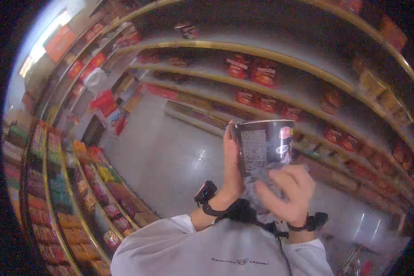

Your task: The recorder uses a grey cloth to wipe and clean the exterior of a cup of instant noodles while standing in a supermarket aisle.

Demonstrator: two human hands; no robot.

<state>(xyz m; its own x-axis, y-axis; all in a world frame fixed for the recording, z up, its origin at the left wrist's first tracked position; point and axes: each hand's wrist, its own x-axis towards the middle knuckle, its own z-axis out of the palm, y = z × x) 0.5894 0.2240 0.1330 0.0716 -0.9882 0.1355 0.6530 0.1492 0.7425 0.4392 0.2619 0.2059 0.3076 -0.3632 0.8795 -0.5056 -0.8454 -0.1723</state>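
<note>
My left hand (pixel 232 165) is raised flat along the left side of a dark package (pixel 255 146) and holds it in front of my chest. The package has a pale upper edge, a block of small printed text and a red-and-white emblem. My right hand (pixel 291 193), blurred, has its fingers curled on a fluffy grey cloth (pixel 262 179). This cloth lies against the lower part of the package and hides it. Black straps with small devices circle both wrists.
Long curved-looking shelves (pixel 207 74) with yellow edges run across the front and right, bearing red packages (pixel 264 73). More shelves (pixel 67 220) on the left hold colourful packs. A white bag (pixel 96 78) and red goods (pixel 103 103) stand beyond the shiny grey floor (pixel 158 148).
</note>
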